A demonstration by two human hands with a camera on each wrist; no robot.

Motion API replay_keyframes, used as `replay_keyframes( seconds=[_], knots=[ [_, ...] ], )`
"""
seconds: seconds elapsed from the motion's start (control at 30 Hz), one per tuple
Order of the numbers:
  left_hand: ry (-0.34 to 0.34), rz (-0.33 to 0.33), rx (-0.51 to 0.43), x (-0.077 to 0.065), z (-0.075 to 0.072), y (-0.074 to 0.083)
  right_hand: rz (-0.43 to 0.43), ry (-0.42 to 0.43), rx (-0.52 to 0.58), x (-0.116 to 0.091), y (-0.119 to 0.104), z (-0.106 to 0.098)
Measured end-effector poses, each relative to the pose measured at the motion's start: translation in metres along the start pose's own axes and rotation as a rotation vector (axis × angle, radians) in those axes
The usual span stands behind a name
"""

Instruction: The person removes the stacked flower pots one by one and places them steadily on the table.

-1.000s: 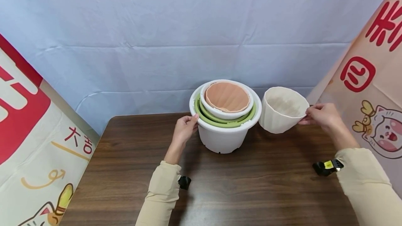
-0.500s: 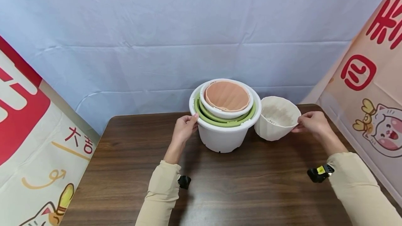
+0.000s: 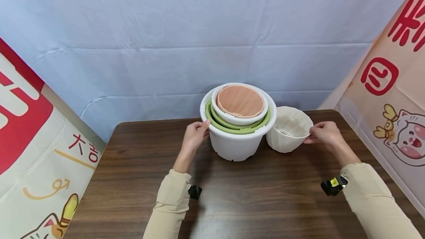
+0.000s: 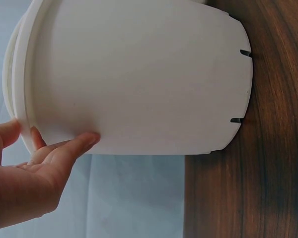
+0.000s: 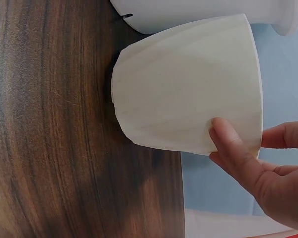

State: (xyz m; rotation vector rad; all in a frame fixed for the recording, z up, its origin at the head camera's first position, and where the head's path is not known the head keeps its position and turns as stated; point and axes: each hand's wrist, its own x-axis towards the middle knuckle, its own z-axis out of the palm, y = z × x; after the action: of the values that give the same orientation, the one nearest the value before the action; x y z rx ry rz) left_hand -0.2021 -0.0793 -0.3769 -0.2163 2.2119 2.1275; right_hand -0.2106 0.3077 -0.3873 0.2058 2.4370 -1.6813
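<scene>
A large white flowerpot (image 3: 234,146) stands upright on the table, with a green pot (image 3: 244,131), a smaller white pot (image 3: 237,121) and a terracotta-coloured pot (image 3: 240,102) nested in it. My left hand (image 3: 194,135) pinches the large pot's rim at its left side. The left wrist view shows the thumb at the rim and fingertips (image 4: 91,139) against the outer wall. To the right, my right hand (image 3: 325,134) pinches the rim of a cream ribbed flowerpot (image 3: 283,141). This pot is beside the large one, low over the table; whether its base touches is unclear.
Both pots are near the back edge of the brown wooden table (image 3: 232,198). Behind it hangs a pale blue cloth (image 3: 166,47). Printed banners hang at the left (image 3: 49,150) and right (image 3: 391,95).
My right hand has brought the cream pot down and to the left, closer to the large white pot. My left hand keeps its hold, and the nested stack has not moved.
</scene>
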Motion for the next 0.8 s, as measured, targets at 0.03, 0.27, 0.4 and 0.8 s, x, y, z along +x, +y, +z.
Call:
replay_keyframes(
  seconds=[0.03,0.27,0.4,0.8],
  knots=[
    [0.001,0.0,0.0,0.0,0.0,0.0,0.001,-0.001,0.0,-0.0001,0.0002,0.0009],
    [-0.003,-0.015,-0.008,0.0006,-0.0007,-0.0003,0.003,0.006,0.015,0.0015,0.0019,0.0052],
    [-0.004,-0.024,-0.012,0.0009,-0.0007,-0.0008,0.012,0.008,0.025,0.0021,0.0007,0.0074],
    [-0.001,-0.028,-0.007,0.0004,-0.0008,-0.0006,0.022,0.005,0.059,0.006,0.0013,0.0101]
  ],
)
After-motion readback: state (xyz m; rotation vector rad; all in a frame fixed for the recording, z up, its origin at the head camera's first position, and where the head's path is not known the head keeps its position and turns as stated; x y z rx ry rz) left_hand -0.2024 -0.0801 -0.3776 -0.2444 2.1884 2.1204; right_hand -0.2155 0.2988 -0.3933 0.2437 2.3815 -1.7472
